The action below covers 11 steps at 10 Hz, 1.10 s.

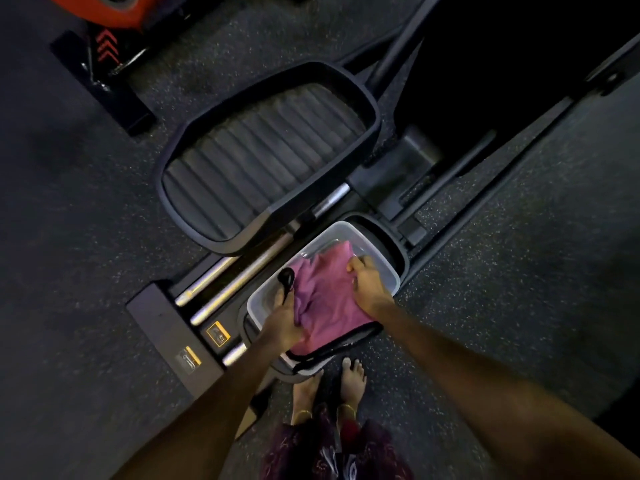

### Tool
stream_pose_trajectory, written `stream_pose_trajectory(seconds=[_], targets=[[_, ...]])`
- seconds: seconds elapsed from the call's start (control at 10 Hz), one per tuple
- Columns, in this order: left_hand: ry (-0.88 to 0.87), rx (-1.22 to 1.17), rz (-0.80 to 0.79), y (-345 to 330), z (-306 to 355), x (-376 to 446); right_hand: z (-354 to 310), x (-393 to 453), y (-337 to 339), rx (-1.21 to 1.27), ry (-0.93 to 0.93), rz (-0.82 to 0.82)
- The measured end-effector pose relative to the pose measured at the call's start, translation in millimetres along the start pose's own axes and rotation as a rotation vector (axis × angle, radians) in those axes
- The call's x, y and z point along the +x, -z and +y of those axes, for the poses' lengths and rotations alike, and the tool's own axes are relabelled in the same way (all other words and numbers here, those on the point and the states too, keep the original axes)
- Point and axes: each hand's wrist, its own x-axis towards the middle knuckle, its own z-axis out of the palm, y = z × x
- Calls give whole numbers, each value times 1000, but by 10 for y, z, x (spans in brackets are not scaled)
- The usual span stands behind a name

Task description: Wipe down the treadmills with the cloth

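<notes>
**Cloth still at the tub, wiping yet to begin**

Dark speckled gym flooring (519, 271) runs under everything, with the black machine (391, 91) stretched diagonally across it. On the machine's near footplate sits a clear plastic tub (341, 230), and the pink cloth (325, 296) lies bunched in it, spilling over the tub's near rim. Both hands are on the cloth: the right hand (369, 284) has its fingers curled into the fabric at the far side, and the left hand (282, 323) grips the near left edge, seemingly with a small dark object (286, 277) held alongside; what that object is cannot be told. The larger ribbed footplate (266, 154) lies just beyond, with silver rails (239, 271) between it and the tub. Bare feet (353, 375) stand on the floor just beside the footplate.

Judging by this, the step in hand is gathering or readying the cloth, so the job looks barely begun. The next move would call for lifting the cloth free of the tub, bunched firmly enough not to trail, then carrying it to a machine surface.
</notes>
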Motion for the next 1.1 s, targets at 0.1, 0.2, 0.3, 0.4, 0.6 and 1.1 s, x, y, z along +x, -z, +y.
stream_pose_trajectory(seconds=[0.1,0.2,0.3,0.4,0.6,1.1], targets=[[8,102,-20,-75,-33,60,113,80,-58,-258,124,0],[86,193,-44,-169,-53,89,212,159,-133,-390,212,-83],[150,399,-116,-206,26,120,241,202,-146,-567,98,-294],[160,623,-182,-171,161,108,232,207,-150,-717,17,-341],[-63,681,112,-151,234,122,189,247,-146,-888,197,-239],[-23,331,-108,-41,166,177,103,108,-43,-506,-16,-281]])
